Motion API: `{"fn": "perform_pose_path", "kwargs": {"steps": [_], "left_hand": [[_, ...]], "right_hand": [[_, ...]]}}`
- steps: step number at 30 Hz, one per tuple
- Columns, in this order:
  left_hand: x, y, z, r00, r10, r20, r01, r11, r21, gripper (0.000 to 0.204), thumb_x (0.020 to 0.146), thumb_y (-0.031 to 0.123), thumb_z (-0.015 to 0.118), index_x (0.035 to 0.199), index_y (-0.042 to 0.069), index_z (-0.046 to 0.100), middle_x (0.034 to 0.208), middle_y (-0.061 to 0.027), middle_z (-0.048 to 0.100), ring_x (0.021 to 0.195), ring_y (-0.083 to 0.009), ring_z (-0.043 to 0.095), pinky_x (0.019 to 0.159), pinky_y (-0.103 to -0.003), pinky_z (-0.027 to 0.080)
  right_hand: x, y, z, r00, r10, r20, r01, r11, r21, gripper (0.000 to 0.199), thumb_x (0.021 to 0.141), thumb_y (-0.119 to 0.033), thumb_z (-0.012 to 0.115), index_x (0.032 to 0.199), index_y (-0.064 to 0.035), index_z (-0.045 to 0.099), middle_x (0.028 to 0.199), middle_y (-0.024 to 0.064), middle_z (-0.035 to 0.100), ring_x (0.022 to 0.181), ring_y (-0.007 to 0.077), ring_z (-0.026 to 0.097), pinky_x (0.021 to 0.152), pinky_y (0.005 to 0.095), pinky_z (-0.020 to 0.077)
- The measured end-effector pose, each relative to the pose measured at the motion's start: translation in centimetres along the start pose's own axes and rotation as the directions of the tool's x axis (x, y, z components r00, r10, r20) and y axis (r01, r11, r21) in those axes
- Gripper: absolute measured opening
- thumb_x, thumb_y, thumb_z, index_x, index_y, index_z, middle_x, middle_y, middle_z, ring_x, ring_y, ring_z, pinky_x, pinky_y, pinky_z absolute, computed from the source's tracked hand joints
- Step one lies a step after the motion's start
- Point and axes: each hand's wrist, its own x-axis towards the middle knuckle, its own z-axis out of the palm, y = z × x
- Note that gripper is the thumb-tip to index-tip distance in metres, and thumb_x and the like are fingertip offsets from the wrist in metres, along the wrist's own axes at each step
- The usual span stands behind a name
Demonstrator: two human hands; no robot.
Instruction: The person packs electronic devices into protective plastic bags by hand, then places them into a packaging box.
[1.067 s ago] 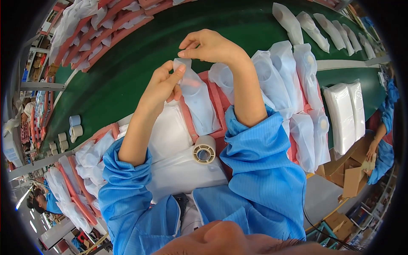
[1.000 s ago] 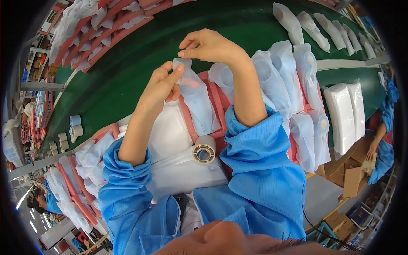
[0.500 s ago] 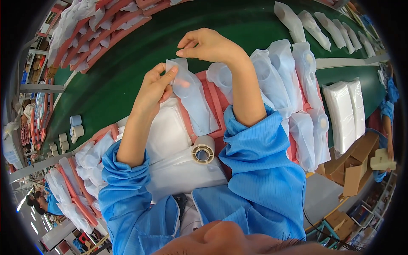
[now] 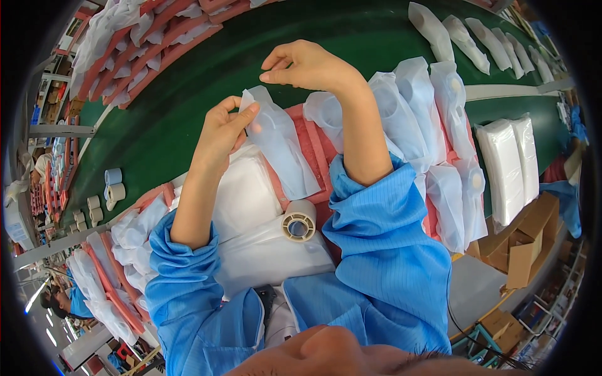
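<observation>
My left hand [image 4: 224,125] pinches the top edge of a translucent white bag [image 4: 276,147] between thumb and finger. A pale blue shape shows through this bag, which lies slanted over a pink divided tray [image 4: 316,147]. Above and to the right, my right hand [image 4: 310,66] hovers over the green surface, its fingers loosely curled. Thumb and forefinger tips are slightly apart there, and I see nothing between them. Closer to me, a roll of clear tape [image 4: 301,213] rests at the edge of a stack of flat white bags [image 4: 251,188].
More bagged pieces [image 4: 417,103] lie on the tray to the right. White packs [image 4: 498,169] and a cardboard box [image 4: 523,241] are farther right. Loaded pink trays [image 4: 135,53] are stacked at the far left; tape rolls [image 4: 113,188] stand on the green belt [image 4: 169,135].
The bag's top edge and my left fingertips have shifted slightly left, and the bag now spreads a little wider. My right hand has barely moved.
</observation>
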Motion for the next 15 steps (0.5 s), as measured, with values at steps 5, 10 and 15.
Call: {"fn": "perform_pose_path", "kwargs": {"steps": [5, 10, 15], "left_hand": [[0.1, 0.0, -0.3, 0.999, 0.028, -0.020, -0.028, 1.000, -0.004, 0.017, 0.093, 0.020, 0.065, 0.095, 0.004, 0.060, 0.071, -0.0016, 0.062, 0.041, -0.0001, 0.030, 0.038, -0.019, 0.018], [0.1, 0.6, -0.3, 0.998, 0.040, -0.038, -0.041, 0.999, -0.021, 0.019, 0.093, 0.022, 0.066, 0.093, 0.005, 0.059, 0.072, 0.0016, 0.058, 0.041, -0.0002, 0.030, 0.037, -0.019, 0.017], [-0.1, 0.7, -1.4, 0.991, 0.086, -0.098, -0.090, 0.995, -0.036, 0.021, 0.091, 0.017, 0.066, 0.104, 0.001, 0.059, 0.079, -0.0020, 0.062, 0.047, -0.0011, 0.037, 0.041, -0.019, 0.022]], "right_hand": [[0.1, -0.1, 0.1, 1.000, -0.001, -0.001, 0.001, 1.000, -0.002, 0.042, 0.076, -0.035, 0.077, 0.101, -0.0012, 0.071, 0.093, 0.0127, 0.071, 0.086, 0.0232, 0.068, 0.078, 0.0318, 0.0532], [0.0, 0.2, 0.0, 1.000, -0.016, -0.006, 0.016, 1.000, 0.000, 0.042, 0.076, -0.035, 0.077, 0.100, -0.0009, 0.071, 0.093, 0.0128, 0.071, 0.086, 0.0233, 0.068, 0.078, 0.0317, 0.0532], [0.1, -0.2, 0.1, 1.000, -0.010, 0.001, 0.010, 1.000, -0.002, 0.043, 0.076, -0.035, 0.077, 0.101, -0.0011, 0.071, 0.093, 0.0129, 0.071, 0.086, 0.0233, 0.068, 0.079, 0.0319, 0.0532]]}}
